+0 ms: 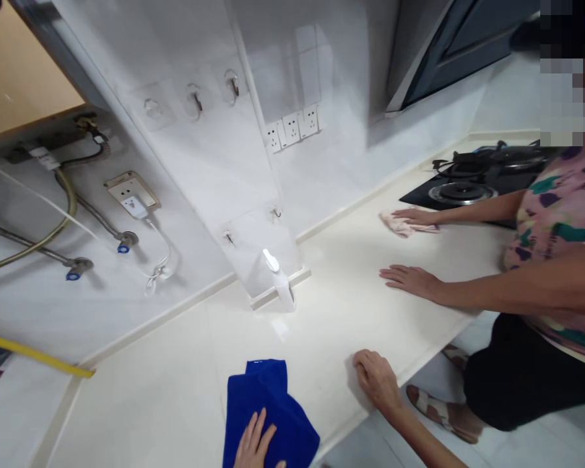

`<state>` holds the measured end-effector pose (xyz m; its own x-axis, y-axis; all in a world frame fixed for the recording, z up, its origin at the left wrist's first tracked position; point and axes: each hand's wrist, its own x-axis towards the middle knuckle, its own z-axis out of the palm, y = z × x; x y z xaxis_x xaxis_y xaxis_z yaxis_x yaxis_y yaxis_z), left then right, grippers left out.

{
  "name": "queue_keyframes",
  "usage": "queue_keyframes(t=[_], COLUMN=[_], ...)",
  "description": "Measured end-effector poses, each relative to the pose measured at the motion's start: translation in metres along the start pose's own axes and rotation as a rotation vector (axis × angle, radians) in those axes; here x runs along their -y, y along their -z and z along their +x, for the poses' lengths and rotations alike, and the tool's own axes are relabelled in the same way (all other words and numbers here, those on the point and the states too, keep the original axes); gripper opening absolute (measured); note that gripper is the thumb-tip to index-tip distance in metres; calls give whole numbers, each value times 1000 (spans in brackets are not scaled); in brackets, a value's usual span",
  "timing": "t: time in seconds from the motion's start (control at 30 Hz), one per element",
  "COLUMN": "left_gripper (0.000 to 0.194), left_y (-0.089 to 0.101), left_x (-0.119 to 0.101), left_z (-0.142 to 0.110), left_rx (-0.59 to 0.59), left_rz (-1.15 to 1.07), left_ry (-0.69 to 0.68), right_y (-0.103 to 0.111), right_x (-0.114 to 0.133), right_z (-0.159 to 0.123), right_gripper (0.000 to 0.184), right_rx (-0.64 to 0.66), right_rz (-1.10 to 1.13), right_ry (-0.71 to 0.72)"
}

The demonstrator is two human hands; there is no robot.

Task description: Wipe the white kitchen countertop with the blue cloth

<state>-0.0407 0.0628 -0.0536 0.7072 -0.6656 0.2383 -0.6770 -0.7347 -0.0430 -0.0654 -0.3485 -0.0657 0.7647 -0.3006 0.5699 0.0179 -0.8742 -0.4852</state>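
A blue cloth (277,413) lies folded and rumpled on the cream countertop (170,390) at the bottom middle. My left hand (254,443) presses on it from above, fingers stretched out and spread. Off to the right, near the counter's front edge, my right hand (376,382) rests on the surface with its fingers curled in; nothing shows in it. A white spray bottle (283,290) stands beyond the cloth, against the low ledge at the wall.
At the right a person in a patterned top (565,201) has one hand on a pale pink cloth (400,224), the other flat on the counter. Behind is a black gas stove (463,188). Wall sockets (292,129), hoses (73,195) and a yellow pipe (34,354) line the back and left.
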Motion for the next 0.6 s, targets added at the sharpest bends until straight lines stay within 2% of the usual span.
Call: queue_keyframes(t=[0.13, 0.3, 0.47, 0.6], left_gripper=[57, 54, 54, 55], left_y=[9, 6, 2, -3], left_x=[6, 17, 49, 81], left_z=[39, 89, 126, 165], left_rx=[-27, -62, 2, 31], left_rz=[117, 126, 16, -36], left_ry=[144, 386, 414, 469], right_y=[-3, -6, -6, -8], right_x=[5, 1, -2, -9], right_z=[-4, -10, -8, -10], right_gripper=[15, 13, 14, 14], right_rx=[6, 34, 49, 54], right_rz=[-29, -76, -115, -130], right_ry=[-21, 7, 24, 68])
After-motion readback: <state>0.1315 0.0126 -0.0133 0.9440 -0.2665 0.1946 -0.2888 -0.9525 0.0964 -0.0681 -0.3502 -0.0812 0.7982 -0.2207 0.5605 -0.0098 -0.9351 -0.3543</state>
